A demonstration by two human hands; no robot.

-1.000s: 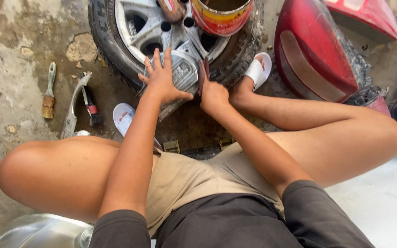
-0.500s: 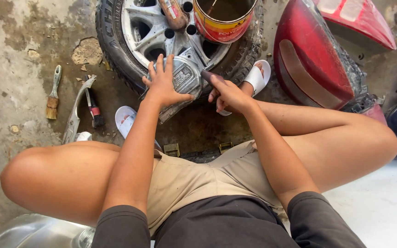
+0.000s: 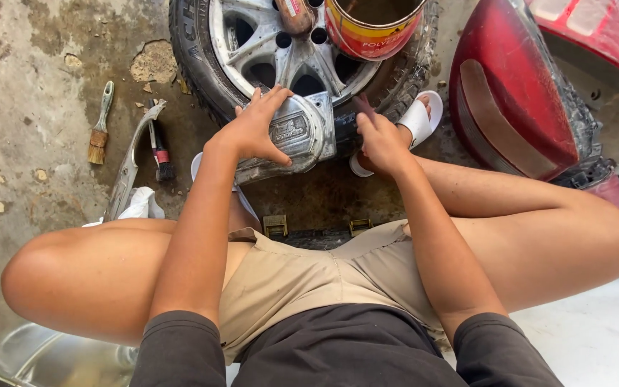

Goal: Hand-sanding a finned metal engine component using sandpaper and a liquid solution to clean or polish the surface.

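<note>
At frame centre, a grey metal part (image 3: 302, 132) is gripped by the left hand (image 3: 252, 132). The right hand (image 3: 377, 140) is clenched on something hidden. The tin (image 3: 370, 29) is cut off at the top.

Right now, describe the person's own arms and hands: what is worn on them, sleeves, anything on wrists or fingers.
Both arms are bare from the upper arm down. Short dark grey sleeves end above the elbows: left sleeve, right sleeve. The left hand and right hand are ungloved; no watch, bracelet or ring shows on either.
</note>
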